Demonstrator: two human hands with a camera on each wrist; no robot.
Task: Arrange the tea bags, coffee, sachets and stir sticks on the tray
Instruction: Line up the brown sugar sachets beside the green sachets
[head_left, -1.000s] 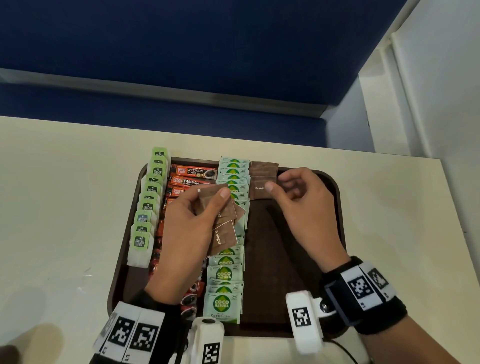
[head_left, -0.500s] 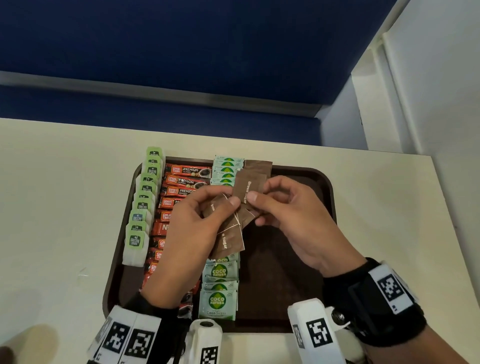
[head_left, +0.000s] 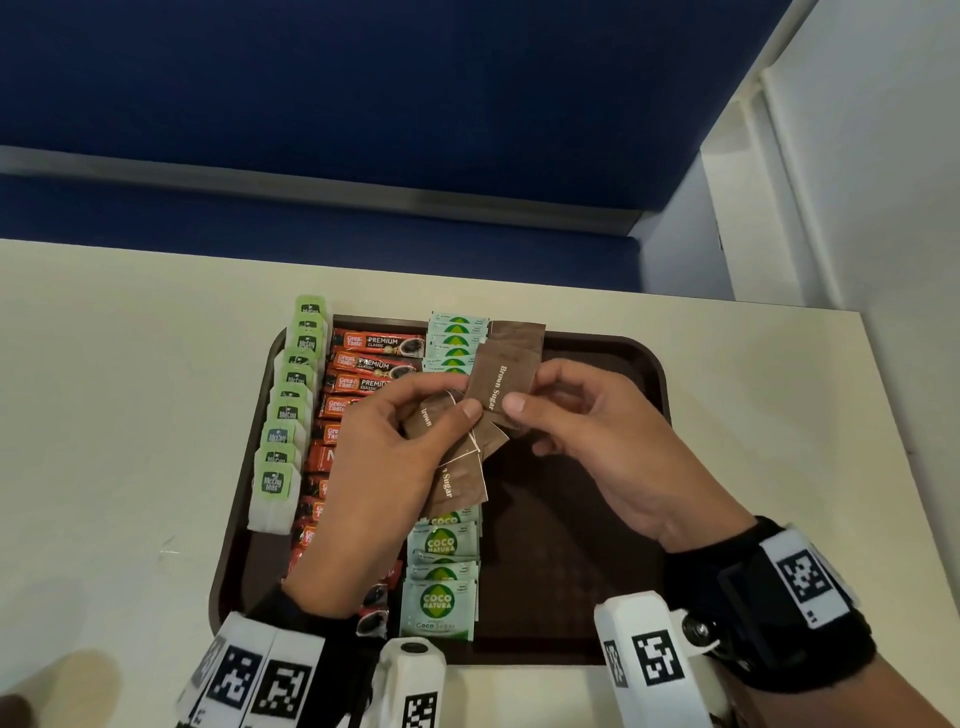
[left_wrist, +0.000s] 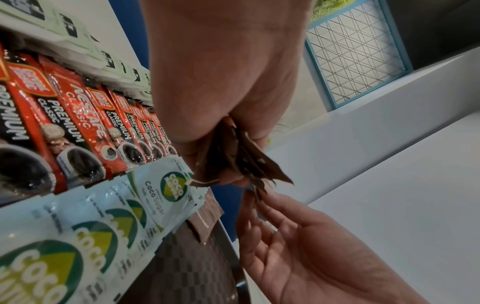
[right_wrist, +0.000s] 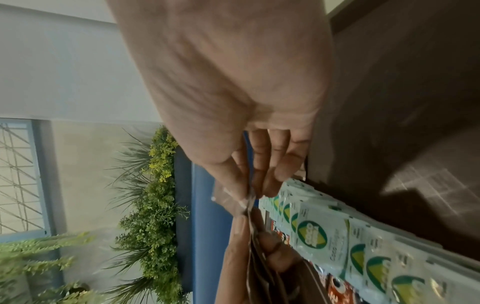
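A dark brown tray (head_left: 644, 374) carries a column of green tea bags (head_left: 291, 405), red coffee sticks (head_left: 376, 345) and pale green coco sugar sachets (head_left: 441, 603). Two brown sugar sachets (head_left: 519, 332) lie at the tray's far edge. My left hand (head_left: 384, 457) holds a fan of several brown sugar sachets (head_left: 457, 483) above the tray's middle. My right hand (head_left: 587, 431) pinches the top sachet (head_left: 501, 379) of that fan between thumb and forefinger. In the left wrist view the brown sachets (left_wrist: 233, 160) stick out below my fingers. The right wrist view shows the pinched sachet (right_wrist: 233, 197) edge-on.
The tray sits on a cream table (head_left: 130, 415) with a blue partition (head_left: 363, 104) behind and a white wall (head_left: 883, 208) at the right. The right half of the tray (head_left: 561, 561) is bare brown surface. No stir sticks are in view.
My right hand came back from the sachets at the tray's far edge to the left hand's fan and took hold of its top sachet. The left hand stayed almost in place.
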